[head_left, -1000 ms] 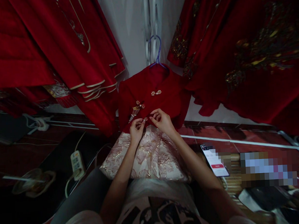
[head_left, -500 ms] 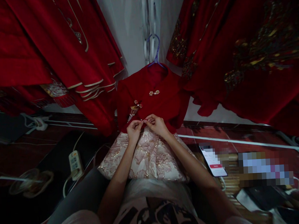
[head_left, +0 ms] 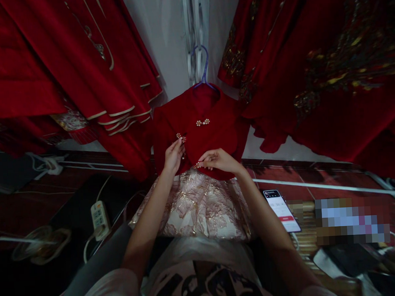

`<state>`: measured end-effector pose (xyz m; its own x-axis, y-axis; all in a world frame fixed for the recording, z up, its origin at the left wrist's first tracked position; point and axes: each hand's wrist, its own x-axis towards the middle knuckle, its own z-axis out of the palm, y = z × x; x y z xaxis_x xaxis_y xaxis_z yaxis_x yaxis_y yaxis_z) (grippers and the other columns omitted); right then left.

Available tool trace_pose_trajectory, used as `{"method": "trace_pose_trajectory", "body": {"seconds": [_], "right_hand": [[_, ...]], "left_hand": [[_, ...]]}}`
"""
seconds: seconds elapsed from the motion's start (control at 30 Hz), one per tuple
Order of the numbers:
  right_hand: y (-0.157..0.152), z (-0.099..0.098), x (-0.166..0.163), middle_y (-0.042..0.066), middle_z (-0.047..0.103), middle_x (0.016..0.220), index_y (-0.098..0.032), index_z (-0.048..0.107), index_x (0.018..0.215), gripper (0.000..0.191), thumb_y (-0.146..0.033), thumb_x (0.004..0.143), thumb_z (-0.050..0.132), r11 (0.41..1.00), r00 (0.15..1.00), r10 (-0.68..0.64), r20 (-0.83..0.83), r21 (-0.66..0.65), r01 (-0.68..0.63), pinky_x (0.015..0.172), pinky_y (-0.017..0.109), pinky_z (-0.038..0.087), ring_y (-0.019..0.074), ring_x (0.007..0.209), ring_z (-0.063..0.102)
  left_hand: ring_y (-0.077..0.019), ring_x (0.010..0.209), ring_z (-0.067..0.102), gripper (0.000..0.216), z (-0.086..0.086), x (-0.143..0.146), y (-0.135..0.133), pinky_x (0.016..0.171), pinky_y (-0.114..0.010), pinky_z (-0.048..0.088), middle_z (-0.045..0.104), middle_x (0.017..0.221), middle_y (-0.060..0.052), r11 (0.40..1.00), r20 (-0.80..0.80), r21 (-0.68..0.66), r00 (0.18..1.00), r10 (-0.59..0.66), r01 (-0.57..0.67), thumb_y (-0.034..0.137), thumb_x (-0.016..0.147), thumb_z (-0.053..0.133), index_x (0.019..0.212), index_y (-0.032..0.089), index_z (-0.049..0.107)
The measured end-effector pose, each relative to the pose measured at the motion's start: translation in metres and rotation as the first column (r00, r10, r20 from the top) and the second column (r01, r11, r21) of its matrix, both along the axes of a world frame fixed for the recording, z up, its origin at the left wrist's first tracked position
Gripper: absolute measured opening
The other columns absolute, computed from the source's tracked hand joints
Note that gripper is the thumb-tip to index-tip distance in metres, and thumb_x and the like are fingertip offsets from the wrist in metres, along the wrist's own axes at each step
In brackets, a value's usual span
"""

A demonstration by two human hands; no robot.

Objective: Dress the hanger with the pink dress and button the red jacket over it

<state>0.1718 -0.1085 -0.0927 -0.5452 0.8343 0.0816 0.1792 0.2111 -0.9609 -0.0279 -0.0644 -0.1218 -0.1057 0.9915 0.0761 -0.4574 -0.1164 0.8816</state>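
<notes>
Two hands work the small red jacket (head_left: 200,134) hanging at frame centre. Left hand (head_left: 173,156) fingers lie loosely open over the pearl tassel clasp (head_left: 181,138); right hand (head_left: 218,160) fingers pinch the lower clasp (head_left: 198,165). Best to hold the fabric taut while fastening.

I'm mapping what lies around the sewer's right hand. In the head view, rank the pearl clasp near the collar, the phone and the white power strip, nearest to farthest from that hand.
From the right hand:
1. Pearl clasp, just above it on the red jacket.
2. Phone, lower right on the floor.
3. White power strip, far off on the left side.
</notes>
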Motion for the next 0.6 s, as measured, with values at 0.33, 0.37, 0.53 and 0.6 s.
{"method": "trace_pose_trajectory", "body": {"seconds": [0.33, 0.37, 0.53, 0.6], "right_hand": [[0.001, -0.007, -0.007, 0.000, 0.066, 0.066, -0.015, 0.070, 0.087, 0.025, -0.037, 0.074, 0.070, 1.000, 1.000, 0.001, -0.028, 0.020, 0.000, 0.053, 0.021, 0.044, 0.0082, 0.056, 0.056], [0.001, -0.006, -0.006, 0.000, 0.066, 0.066, -0.015, 0.070, 0.087, 0.025, -0.037, 0.074, 0.070, 1.000, 1.000, -0.003, -0.027, 0.025, 0.003, 0.053, 0.021, 0.044, 0.0081, 0.056, 0.056], [0.000, 0.000, 0.009, 0.001, 0.070, 0.074, -0.017, 0.070, 0.087, 0.020, -0.033, 0.075, 0.070, 0.999, 0.999, 0.051, 0.020, 0.006, -0.051, 0.056, 0.021, 0.047, 0.0087, 0.060, 0.059], [-0.001, 0.003, 0.019, 0.003, 0.072, 0.082, -0.018, 0.072, 0.088, 0.020, -0.032, 0.075, 0.070, 0.991, 0.991, 0.131, 0.041, -0.013, -0.130, 0.059, 0.023, 0.049, 0.0098, 0.065, 0.062]], "left_hand": [[-0.0127, 0.075, 0.065, 0.023, 0.004, 0.007, 0.014, 0.071, -0.026, 0.051, 0.072, 0.096, -0.006, 0.979, 0.014, -0.193, 0.998, 0.067, -0.063, 0.031, 0.071, 0.072, 0.087, 0.015, 0.068], [-0.0119, 0.071, 0.064, 0.022, 0.006, 0.008, 0.014, 0.067, -0.026, 0.050, 0.072, 0.093, -0.007, 0.974, 0.009, -0.212, 0.996, 0.085, -0.081, 0.032, 0.072, 0.071, 0.086, 0.015, 0.068], [-0.0138, 0.066, 0.061, 0.029, 0.029, 0.018, 0.014, 0.061, -0.026, 0.047, 0.071, 0.084, -0.007, 0.982, -0.146, -0.140, 0.979, -0.143, 0.123, 0.043, 0.075, 0.068, 0.084, 0.015, 0.069], [-0.0155, 0.073, 0.062, 0.026, 0.040, 0.025, 0.016, 0.068, -0.027, 0.048, 0.070, 0.087, -0.007, 0.988, -0.332, 0.041, 0.935, -0.128, 0.150, 0.039, 0.075, 0.069, 0.088, 0.016, 0.070]]}}
